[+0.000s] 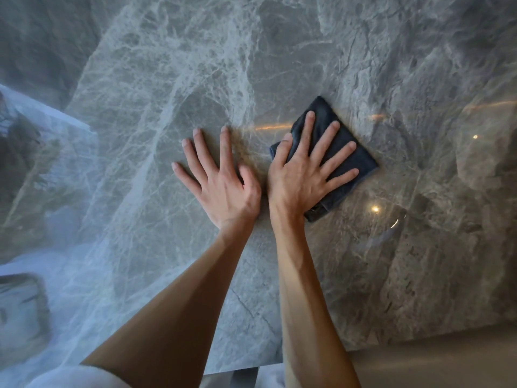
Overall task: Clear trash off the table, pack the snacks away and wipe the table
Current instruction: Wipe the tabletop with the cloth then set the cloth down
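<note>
Pressing a folded dark cloth (335, 161) flat, right hand (302, 177) open-gripped; left hand (221, 186) splayed on glossy veined marble table (167, 79).

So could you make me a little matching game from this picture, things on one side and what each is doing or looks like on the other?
Things:
1. left hand
2. right hand
3. cloth
4. table

Descriptions:
A. grey, veined like marble
B. dark, folded, lying flat
C. spread flat on bare tabletop
D. pressing down on the cloth

Pairs: 1-C, 2-D, 3-B, 4-A
</note>
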